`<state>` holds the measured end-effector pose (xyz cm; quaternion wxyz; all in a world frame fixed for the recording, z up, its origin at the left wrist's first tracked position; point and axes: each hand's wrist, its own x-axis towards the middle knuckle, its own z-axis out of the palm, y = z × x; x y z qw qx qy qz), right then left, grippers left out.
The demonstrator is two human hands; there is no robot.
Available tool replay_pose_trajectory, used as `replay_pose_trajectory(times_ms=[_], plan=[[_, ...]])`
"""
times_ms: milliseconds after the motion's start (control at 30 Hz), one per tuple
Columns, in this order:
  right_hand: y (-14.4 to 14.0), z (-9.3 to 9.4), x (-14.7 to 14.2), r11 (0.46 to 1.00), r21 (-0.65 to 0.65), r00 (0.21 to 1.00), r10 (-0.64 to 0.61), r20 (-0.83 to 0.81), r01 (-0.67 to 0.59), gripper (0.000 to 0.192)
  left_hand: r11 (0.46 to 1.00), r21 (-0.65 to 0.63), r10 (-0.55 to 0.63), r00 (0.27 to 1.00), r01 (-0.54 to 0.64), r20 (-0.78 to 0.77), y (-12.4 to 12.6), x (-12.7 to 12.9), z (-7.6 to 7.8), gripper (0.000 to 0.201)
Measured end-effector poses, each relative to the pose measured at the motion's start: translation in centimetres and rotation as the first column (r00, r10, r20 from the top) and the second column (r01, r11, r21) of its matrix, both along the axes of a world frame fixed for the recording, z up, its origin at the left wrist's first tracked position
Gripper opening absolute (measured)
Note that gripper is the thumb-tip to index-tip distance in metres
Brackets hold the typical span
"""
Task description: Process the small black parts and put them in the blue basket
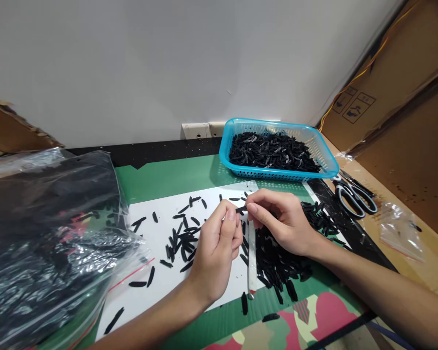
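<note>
My left hand and my right hand meet over a white sheet, pinching one small black strip between their fingertips. My right hand also holds a thin white tool that points down toward me. Several loose black strips lie scattered on the sheet to the left of my hands. A denser pile of black strips lies under and beside my right hand.
A blue plastic basket full of black strips stands at the back right. Scissors lie to its right, near a small clear bag. A large clear bag of black parts fills the left. Cardboard walls the right side.
</note>
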<state>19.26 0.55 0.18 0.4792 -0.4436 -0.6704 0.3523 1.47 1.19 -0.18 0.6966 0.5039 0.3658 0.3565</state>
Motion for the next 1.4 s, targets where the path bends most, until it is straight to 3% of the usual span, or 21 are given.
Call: replay_pose_trajectory(times_ms=[367, 800, 1133, 1233, 1400], plan=[[-0.14, -0.19, -0.22, 0.999, -0.038, 0.994, 0.020, -0.106, -0.024, 0.012, 0.999, 0.027, 0.024, 1.000, -0.024, -0.003, -0.08, -0.11, -0.03, 0.034], [-0.26, 0.05, -0.56, 0.999, -0.043, 0.996, 0.014, -0.092, -0.018, 0.015, 0.999, 0.015, 0.039, 0.999, -0.039, 0.017, -0.19, -0.10, -0.17, 0.036], [-0.36, -0.26, -0.58, 0.996, -0.022, 0.996, -0.086, -0.023, 0.086, 0.017, 0.999, 0.018, 0.041, 0.999, -0.041, 0.007, -0.07, 0.07, -0.24, 0.039], [-0.20, -0.30, -0.68, 0.993, -0.067, 0.995, -0.101, -0.010, 0.100, 0.018, 0.999, 0.028, 0.034, 0.999, -0.034, -0.016, -0.05, 0.01, -0.40, 0.039], [0.18, -0.65, -0.93, 0.991, -0.128, 0.985, -0.060, -0.160, 0.040, 0.021, 1.000, 0.013, 0.023, 0.999, -0.023, -0.040, 0.06, -0.19, -0.66, 0.040]])
